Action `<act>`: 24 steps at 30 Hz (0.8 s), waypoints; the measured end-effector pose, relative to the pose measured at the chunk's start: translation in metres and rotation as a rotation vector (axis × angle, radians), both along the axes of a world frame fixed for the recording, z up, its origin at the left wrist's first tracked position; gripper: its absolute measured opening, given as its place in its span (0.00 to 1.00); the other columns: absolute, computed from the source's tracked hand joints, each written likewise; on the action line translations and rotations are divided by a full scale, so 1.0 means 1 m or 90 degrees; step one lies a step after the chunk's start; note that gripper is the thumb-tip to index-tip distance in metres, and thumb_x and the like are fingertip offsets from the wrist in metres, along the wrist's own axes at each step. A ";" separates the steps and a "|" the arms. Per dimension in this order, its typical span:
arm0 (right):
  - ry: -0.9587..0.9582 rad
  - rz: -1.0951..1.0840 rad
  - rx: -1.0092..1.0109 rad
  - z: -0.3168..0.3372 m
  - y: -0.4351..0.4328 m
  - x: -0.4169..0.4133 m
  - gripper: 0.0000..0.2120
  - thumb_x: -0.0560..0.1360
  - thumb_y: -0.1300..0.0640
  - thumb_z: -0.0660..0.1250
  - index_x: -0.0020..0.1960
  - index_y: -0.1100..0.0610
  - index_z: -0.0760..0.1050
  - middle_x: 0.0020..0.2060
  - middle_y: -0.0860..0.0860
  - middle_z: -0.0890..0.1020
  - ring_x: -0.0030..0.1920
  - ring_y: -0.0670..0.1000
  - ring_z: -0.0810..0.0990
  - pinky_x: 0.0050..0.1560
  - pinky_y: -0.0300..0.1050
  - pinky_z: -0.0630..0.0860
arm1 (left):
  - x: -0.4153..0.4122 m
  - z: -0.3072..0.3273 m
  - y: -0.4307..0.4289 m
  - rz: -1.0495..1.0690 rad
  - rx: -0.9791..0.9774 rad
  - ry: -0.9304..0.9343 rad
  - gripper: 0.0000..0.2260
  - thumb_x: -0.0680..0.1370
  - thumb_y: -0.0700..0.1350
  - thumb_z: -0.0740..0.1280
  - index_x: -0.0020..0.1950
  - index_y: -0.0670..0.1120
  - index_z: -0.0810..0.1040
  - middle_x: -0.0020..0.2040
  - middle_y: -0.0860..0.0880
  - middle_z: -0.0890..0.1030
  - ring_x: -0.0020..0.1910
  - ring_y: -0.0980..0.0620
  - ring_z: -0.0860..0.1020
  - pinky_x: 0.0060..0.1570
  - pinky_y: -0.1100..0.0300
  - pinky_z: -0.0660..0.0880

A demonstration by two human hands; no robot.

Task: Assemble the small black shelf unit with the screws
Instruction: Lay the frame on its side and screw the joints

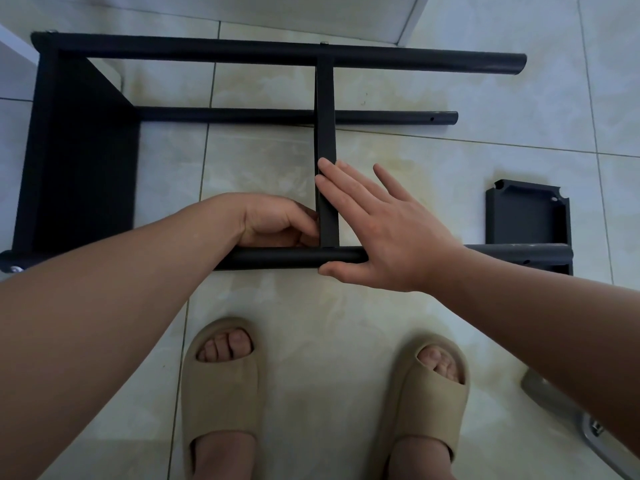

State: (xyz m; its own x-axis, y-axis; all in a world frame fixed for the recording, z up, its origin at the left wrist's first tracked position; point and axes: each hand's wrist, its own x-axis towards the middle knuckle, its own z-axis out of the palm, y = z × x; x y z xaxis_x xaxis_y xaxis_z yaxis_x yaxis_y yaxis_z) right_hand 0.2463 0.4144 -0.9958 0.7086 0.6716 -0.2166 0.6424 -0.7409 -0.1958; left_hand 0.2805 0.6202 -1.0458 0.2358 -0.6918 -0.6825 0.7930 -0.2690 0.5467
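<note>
A partly built black shelf unit (83,150) lay on its side on a pale, glossy tiled floor (450,150), seen from above. Its long axis ran left to right across the view. Three round matte black tubes were visible: a far one (277,57), a middle one lower down near the floor (298,117), and a near one (294,258) closest to the person. All three joined a flat black end panel at the left, and their right ends pointed free to the right. A second flat shelf panel (326,150) stood on edge midway along, crossing from the far tube to the near tube.

A loose third panel (526,213), dark and rectangular with notched corners and a raised rim, sat at the right end of the near tube, touching it.

The left hand (277,223) was curled just left of the middle panel, where it met the near tube; its fingertips pressed against the panel, and whether they held anything could not be told. The right hand (381,230) lay flat with fingers spread and straight against the panel's right face, thumb under the near tube.

Bare tile lay open between the tubes and to the right of their free ends. White furniture edges (391,15) bordered the far side and the upper left. Two feet in tan foam slides (221,386) stood just below the near tube. A grey metal object (588,427) sat at the lower right, partly hidden by the right arm.
</note>
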 end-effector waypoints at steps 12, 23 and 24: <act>-0.001 0.001 -0.004 0.001 0.001 0.001 0.49 0.74 0.25 0.50 0.83 0.57 0.47 0.83 0.50 0.46 0.82 0.49 0.44 0.81 0.58 0.46 | 0.008 0.009 0.000 -0.048 0.094 -0.021 0.05 0.70 0.37 0.70 0.44 0.42 0.84 0.42 0.43 0.84 0.40 0.48 0.83 0.44 0.58 0.79; -0.003 0.001 -0.002 0.000 0.000 0.001 0.49 0.74 0.26 0.51 0.83 0.57 0.48 0.83 0.50 0.46 0.82 0.50 0.45 0.81 0.59 0.47 | 0.011 0.015 -0.002 -0.067 0.116 -0.025 0.05 0.64 0.39 0.71 0.36 0.46 0.87 0.38 0.45 0.84 0.37 0.51 0.84 0.38 0.61 0.80; -0.003 0.000 -0.002 0.000 0.000 0.000 0.49 0.74 0.26 0.51 0.83 0.57 0.48 0.83 0.50 0.46 0.82 0.50 0.45 0.81 0.59 0.47 | 0.010 0.016 -0.002 -0.067 0.114 -0.024 0.06 0.63 0.39 0.71 0.35 0.47 0.86 0.38 0.45 0.84 0.37 0.51 0.84 0.37 0.61 0.80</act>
